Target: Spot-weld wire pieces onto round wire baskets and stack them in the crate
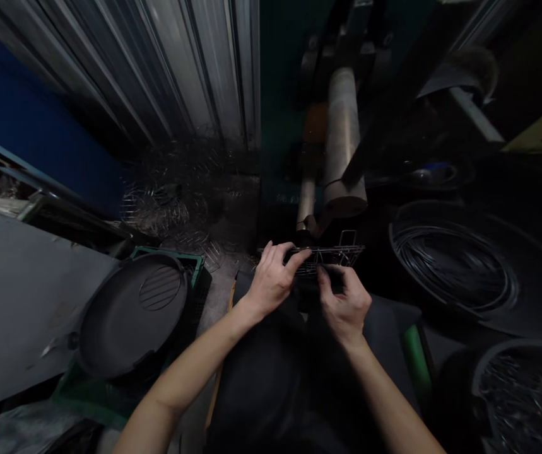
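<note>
A small metal wire rack [349, 252] with an upright wire loop sits level under the machine's lower tip. My left hand [273, 277] grips its left part, with the thumb and fingers closed at the edge. On the near side, my right hand [346, 296] pinches with thumb and forefinger at the rack's front; any small piece between those fingers is hidden. Directly above the rack stands the spot-welder-like machine's thick metal cylinder [344, 139], with a thinner rod [306, 202] beside it.
To the left, a round black pan [129, 315] holding a wire grid [159, 287] rests on a green crate [195, 265]. Wire pieces [171, 202] pile by the corrugated wall. On the right are a wire-filled basin [450, 265] and a tub of small metal parts [526, 397].
</note>
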A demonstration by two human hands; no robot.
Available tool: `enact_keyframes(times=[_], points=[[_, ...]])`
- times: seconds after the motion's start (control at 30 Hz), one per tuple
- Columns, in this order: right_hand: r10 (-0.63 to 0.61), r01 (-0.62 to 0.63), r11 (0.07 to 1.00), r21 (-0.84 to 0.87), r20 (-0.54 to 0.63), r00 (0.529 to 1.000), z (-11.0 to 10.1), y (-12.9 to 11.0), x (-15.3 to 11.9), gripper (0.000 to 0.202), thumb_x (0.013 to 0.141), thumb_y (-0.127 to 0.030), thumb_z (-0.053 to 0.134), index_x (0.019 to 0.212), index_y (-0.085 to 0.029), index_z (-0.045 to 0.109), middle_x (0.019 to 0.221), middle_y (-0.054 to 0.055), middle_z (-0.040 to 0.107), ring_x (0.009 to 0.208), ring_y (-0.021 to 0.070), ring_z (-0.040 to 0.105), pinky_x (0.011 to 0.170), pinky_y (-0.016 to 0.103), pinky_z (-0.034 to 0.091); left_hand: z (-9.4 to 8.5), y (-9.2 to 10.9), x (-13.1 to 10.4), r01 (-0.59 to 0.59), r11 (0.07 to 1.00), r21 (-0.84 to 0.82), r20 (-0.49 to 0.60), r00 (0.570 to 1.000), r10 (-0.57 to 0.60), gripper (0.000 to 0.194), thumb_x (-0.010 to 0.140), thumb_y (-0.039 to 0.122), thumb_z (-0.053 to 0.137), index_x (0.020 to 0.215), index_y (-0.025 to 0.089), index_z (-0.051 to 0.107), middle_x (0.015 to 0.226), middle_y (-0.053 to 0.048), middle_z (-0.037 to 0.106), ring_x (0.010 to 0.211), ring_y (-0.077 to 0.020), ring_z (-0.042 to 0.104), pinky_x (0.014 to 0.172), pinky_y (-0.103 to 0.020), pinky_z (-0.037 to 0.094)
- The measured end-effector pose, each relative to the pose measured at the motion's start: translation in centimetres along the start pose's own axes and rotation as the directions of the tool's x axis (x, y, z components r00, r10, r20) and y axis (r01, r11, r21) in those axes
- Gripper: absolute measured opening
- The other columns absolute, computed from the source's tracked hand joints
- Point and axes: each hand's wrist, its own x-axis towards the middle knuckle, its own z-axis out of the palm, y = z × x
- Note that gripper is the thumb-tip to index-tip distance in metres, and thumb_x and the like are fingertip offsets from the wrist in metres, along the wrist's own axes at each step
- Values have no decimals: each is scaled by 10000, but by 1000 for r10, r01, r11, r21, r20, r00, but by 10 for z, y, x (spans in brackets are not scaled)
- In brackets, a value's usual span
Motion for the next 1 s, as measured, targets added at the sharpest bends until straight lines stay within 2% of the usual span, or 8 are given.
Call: enact_keyframes(times=[0.17,0.5,0.73,1.0], points=[[-20,20,1000,-22,-26,999,4,1,4,47,860,-209,614,846,-167,599,738,13,626,669,128,608,638,236,486,3,-3,5,-1,1000,6,-35,999,1,440,848,117,482,1272,225,434,1156,-92,505,1108,-207,539,1046,-487,423],[-100,98,994,-44,-47,994,10,3,12,21,868,-190,596,877,-172,590,756,10,619,692,125,600,664,235,483,9,-13,10,-40,999,-5,-67,997,40,507,816,102,516,1297,224,412,1184,-90,488,1132,-209,524,1056,-503,410],[-92,90,995,-49,-53,994,15,5,14,58,876,-225,589,860,-170,599,746,24,625,672,137,605,637,250,484,14,-18,14,-52,999,-14,-103,993,50,493,827,112,518,1296,222,409,1180,-91,490,1129,-206,525,1051,-498,410],[-98,96,995,-38,-41,994,20,11,17,96,892,-262,563,860,-178,598,757,37,640,690,151,619,647,266,499,15,-20,17,-26,1000,7,-67,997,27,439,870,143,486,1296,242,450,1195,-94,509,1138,-207,531,1060,-511,391]])
